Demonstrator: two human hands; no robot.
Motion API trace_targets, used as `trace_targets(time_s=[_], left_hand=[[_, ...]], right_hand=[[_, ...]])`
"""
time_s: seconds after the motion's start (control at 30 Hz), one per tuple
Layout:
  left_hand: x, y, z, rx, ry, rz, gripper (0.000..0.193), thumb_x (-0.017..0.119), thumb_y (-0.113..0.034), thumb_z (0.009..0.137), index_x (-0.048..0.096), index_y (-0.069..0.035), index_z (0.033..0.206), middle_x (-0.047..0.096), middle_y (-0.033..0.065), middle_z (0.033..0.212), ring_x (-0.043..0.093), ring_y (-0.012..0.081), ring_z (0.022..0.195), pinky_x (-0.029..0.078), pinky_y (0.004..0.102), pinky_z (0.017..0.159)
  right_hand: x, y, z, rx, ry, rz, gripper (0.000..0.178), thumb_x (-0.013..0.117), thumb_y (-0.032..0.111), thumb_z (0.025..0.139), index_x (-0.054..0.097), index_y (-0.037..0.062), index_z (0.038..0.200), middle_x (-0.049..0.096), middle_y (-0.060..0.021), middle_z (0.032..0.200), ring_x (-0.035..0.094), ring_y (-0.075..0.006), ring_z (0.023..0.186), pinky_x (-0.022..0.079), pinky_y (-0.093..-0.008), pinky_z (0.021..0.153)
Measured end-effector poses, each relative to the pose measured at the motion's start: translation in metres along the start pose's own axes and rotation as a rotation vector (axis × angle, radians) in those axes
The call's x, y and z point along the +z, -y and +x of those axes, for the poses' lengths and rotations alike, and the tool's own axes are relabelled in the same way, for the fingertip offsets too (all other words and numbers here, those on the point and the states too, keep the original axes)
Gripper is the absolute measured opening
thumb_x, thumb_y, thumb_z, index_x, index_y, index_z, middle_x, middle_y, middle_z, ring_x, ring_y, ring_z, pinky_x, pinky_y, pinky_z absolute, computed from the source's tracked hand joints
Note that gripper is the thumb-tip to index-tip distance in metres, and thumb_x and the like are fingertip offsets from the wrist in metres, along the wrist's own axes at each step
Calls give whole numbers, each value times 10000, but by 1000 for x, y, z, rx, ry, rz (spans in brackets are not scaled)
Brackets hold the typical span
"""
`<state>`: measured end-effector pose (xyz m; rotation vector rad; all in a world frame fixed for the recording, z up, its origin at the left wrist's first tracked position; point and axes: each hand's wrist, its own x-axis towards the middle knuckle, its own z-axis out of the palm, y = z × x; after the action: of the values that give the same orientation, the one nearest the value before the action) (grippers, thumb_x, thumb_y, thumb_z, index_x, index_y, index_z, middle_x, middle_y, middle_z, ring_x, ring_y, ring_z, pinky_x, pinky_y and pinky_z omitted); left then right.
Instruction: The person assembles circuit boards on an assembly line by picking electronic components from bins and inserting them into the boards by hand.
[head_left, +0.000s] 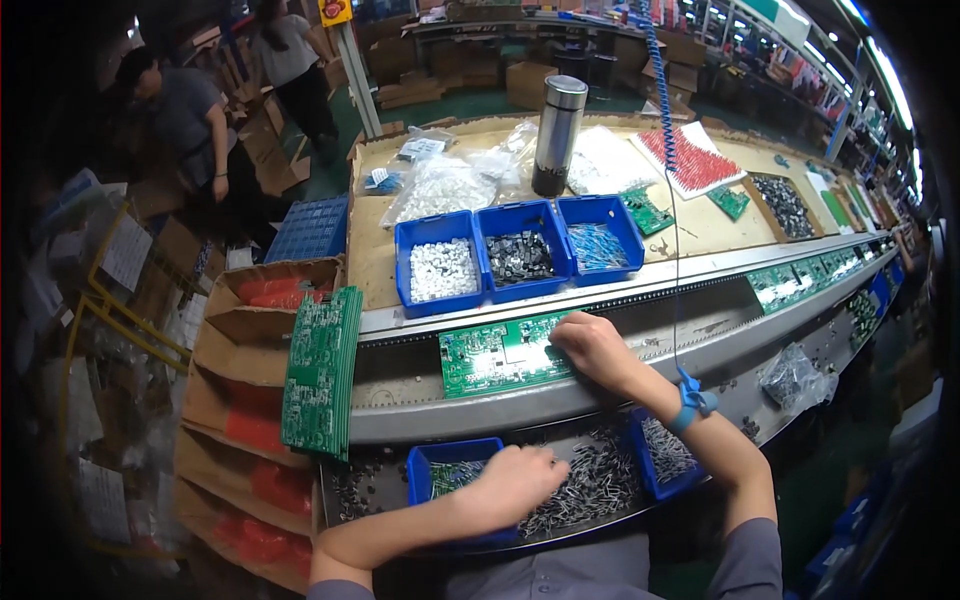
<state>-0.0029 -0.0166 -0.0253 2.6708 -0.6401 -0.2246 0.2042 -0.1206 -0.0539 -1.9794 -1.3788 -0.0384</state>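
A green circuit board [505, 352] lies between the rails of the conveyor in front of me. My right hand [592, 346] is over its right end with the fingers curled together in a pinch; anything in them is hidden. Below, my left hand [518, 484] is closed at the edge of a loose heap of small wire-legged components [590, 490] in a metal tray. Whatever its fingertips pinch is too small to make out. Beside that hand stands a blue bin [428, 470] of small leaded parts, partly covered by my wrist. A blue strap [692, 402] circles my right wrist.
Three blue bins hold white parts [443, 270], black parts [518, 258] and blue parts [600, 245]. A steel flask [560, 135] stands behind them. Upright boards [320, 370] fill a cardboard rack at left. A coiled blue cord [660, 90] hangs down. Two people are beyond.
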Motion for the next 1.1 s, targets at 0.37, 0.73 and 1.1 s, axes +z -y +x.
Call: trace_targets(time_s=[0.37, 0.73, 1.1], left_hand=[[42, -3, 10, -16, 44, 42, 79, 548, -97, 752, 558, -39, 805, 602, 116, 708, 638, 265, 702, 507, 368, 614], [41, -2, 7, 68, -67, 86, 60, 565, -99, 734, 592, -51, 758, 609, 99, 744, 637, 253, 736, 500, 364, 640], [50, -4, 13, 19, 85, 45, 85, 552, -106, 753, 578, -30, 779, 615, 126, 750, 639, 284, 733, 511, 386, 626]], right_hand=[[3, -5, 14, -31, 87, -187, 91, 610, 48, 753, 661, 51, 829, 628, -99, 847, 619, -304, 782, 507, -377, 686], [8, 2, 12, 36, 59, -234, 102, 615, 68, 751, 652, 54, 845, 611, -110, 804, 598, -312, 804, 488, -393, 725], [9, 12, 2, -21, 62, -383, 53, 559, 44, 727, 580, 27, 772, 567, -134, 778, 571, -317, 786, 488, -403, 691]])
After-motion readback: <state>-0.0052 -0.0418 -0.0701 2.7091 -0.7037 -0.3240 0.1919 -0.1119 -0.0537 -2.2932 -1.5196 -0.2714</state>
